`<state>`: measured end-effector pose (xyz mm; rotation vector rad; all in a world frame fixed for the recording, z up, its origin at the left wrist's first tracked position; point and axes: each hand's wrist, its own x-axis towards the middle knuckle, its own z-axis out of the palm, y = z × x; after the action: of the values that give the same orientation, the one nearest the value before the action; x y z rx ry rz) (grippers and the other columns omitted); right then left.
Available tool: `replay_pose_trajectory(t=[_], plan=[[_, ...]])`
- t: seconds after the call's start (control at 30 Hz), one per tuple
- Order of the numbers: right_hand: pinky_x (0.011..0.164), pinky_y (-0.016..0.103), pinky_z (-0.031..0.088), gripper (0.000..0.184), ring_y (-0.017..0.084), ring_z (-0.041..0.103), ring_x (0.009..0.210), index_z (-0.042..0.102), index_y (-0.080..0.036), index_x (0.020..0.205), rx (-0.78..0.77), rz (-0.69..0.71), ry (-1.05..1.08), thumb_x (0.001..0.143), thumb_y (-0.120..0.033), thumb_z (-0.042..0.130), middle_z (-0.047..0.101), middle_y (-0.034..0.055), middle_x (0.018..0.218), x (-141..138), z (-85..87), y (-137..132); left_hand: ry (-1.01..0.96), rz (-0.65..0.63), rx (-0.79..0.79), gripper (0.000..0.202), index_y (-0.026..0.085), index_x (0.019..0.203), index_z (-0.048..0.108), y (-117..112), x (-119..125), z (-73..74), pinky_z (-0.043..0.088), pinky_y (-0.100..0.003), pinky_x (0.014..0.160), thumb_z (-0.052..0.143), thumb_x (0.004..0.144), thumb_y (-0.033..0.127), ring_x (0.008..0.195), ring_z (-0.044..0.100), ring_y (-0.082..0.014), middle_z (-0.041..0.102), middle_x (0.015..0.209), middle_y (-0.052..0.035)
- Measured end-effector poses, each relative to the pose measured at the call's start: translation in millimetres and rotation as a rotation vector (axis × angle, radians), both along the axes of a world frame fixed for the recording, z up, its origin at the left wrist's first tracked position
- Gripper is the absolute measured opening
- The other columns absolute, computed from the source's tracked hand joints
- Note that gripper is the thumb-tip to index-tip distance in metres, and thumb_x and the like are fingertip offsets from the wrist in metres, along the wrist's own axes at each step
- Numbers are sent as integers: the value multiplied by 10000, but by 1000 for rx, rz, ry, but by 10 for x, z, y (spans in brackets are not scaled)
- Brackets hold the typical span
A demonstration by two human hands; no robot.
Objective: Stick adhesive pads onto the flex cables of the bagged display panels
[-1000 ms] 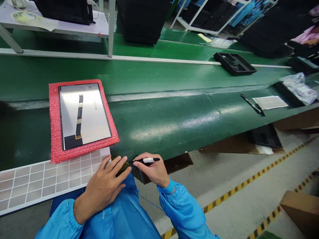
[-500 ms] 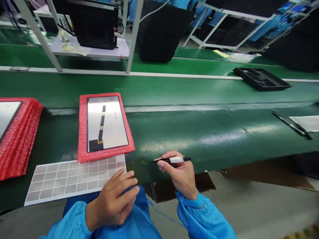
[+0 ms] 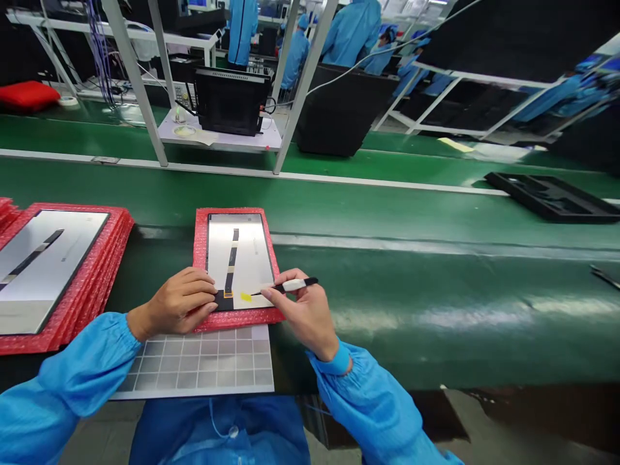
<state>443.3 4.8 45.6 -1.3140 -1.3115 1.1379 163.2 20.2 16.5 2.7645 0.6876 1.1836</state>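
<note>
A display panel (image 3: 252, 258) lies back side up on red bubble wrap (image 3: 199, 236), with a dark flex cable (image 3: 231, 265) running down it. My right hand (image 3: 307, 310) pinches black tweezers (image 3: 295, 284) with a white band, pointing left over the panel's lower edge. At their tip is a small yellow piece (image 3: 246, 297), flat against the panel as far as I can see. My left hand (image 3: 181, 300) rests with fingers stretched at the panel's lower left corner, touching it beside the black patch (image 3: 223, 302).
A sheet of grey squares (image 3: 203, 365) lies partly under the red wrap. Left of it stands a stack of red wraps (image 3: 109, 258) topped by another panel (image 3: 58, 258). A black tray (image 3: 552, 197) sits far right. Metal posts (image 3: 307, 84) and a monitor (image 3: 232, 100) stand behind.
Both hands have moved up to the panel: the left onto its lower left corner, the right with the tweezers over its lower edge. A yellow piece now shows there. The view has shifted.
</note>
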Motion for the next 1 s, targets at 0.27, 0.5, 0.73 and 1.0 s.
replay_pose_trajectory(t=[0.27,0.5,0.73,1.0], plan=[[538,284,423,342,164,557,565,621,-224,830,-77,71,46,732,-411,890,655,-13,670,-262,-77,83,-67,-87,-60,307,123,1163,679,-19,-98,-210,611,-509,876,647,881,238,1046,718,-324,758,1045,-180],[524,283,417,340,164,559,540,620,-220,806,-76,71,-8,724,-408,891,640,-20,619,-332,-114,147,-91,-76,-56,332,124,1182,674,-13,-93,-231,621,-509,872,651,879,256,1047,722,-324,759,1062,-183],[553,303,478,313,186,604,584,627,-230,811,-57,68,-78,740,-411,872,670,1,682,-303,-144,165,-97,-72,-54,322,129,1175,673,-20,-86,-213,624,-500,864,647,877,247,1048,723,-319,760,1053,-173],[560,301,482,292,187,603,600,636,-227,806,-41,60,-96,750,-404,861,661,5,694,-311,-137,158,-90,-72,-52,317,119,1162,678,-17,-101,-235,619,-503,871,658,874,250,1061,715,-322,758,1060,-178]])
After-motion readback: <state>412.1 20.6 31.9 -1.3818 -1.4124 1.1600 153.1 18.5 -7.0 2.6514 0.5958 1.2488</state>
